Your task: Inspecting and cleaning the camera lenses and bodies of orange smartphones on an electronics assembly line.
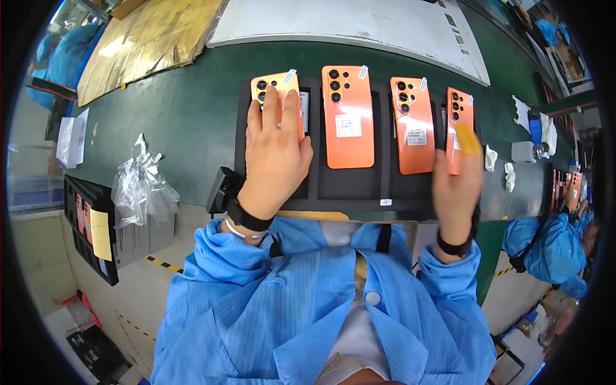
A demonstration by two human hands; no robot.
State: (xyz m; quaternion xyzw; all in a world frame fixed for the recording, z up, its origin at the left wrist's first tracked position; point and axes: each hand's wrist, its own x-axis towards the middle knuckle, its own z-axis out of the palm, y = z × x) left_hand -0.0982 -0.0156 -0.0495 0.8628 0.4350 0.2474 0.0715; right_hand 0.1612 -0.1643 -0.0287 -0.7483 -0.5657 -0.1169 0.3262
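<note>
Four orange smartphones lie back up in a row on a black tray (346, 187). Across the leftmost phone (290, 83) rest the outstretched fingers of my left hand (274, 147), covering part of its cameras and most of its lower body. The second phone (350, 144) and third phone (414, 115) carry white labels on their backs. My right hand (459, 183), blurred, reaches over the lower part of the rightmost phone (457, 115). Its fingers look apart, and a yellow cover sits on one fingertip. Whether that hand touches the phone, I cannot tell.
The tray lies on a green table (186, 90). Crumpled clear plastic (144, 186) is at the left, above a dark case (96, 237) holding phones. White scraps (510, 176) and a small metal-capped bottle (526, 152) stand at the right. A co-worker in blue (558, 247) is beyond.
</note>
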